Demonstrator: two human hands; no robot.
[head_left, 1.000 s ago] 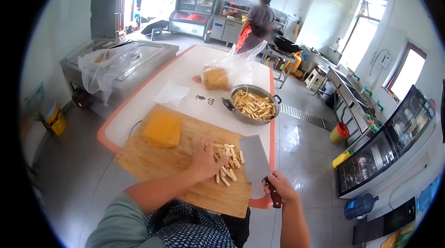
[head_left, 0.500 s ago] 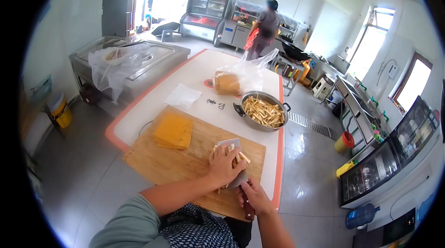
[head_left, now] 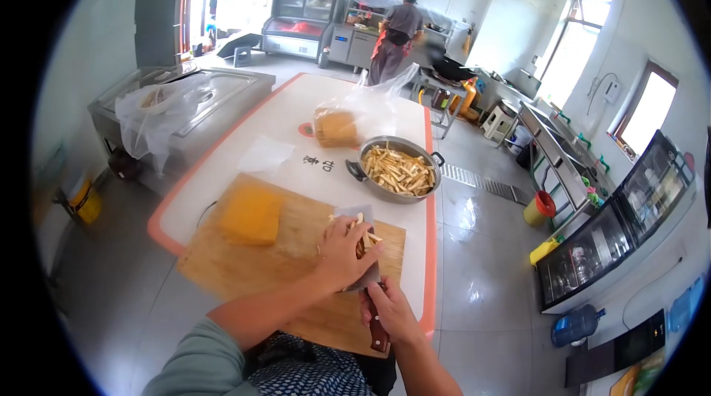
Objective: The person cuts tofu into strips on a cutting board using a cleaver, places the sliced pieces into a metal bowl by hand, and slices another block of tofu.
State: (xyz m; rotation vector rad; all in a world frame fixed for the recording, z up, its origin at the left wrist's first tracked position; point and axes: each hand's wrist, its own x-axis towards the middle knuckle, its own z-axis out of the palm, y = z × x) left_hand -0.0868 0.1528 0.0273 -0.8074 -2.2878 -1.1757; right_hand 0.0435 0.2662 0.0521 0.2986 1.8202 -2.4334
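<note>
My right hand (head_left: 390, 311) grips the brown wooden handle of a cleaver (head_left: 378, 331) near the front of the wooden cutting board (head_left: 304, 289). The blade lies flat, with pale cut strips (head_left: 368, 242) that look like dried tofu heaped on it. My left hand (head_left: 346, 252) is curled over those strips, pressing them against the blade; its fingertips are partly hidden. On the board's left lies a stack of yellow-orange sheets (head_left: 252, 211). Beyond the board's right end stands a two-handled metal pot (head_left: 375, 190), full of similar strips (head_left: 400, 169).
A clear plastic bag (head_left: 381, 106) holds more tan sheets (head_left: 335, 128) on the white table (head_left: 222, 152). Thin white sheeting (head_left: 265, 155) lies behind the board. A steel counter (head_left: 252, 89) stands left. One person (head_left: 396, 33) stands near the wok (head_left: 450, 68) at the back.
The view has turned slightly right, so the table sits further left. Both hands stay on the cleaver and strips. The person at the back has turned and shifted.
</note>
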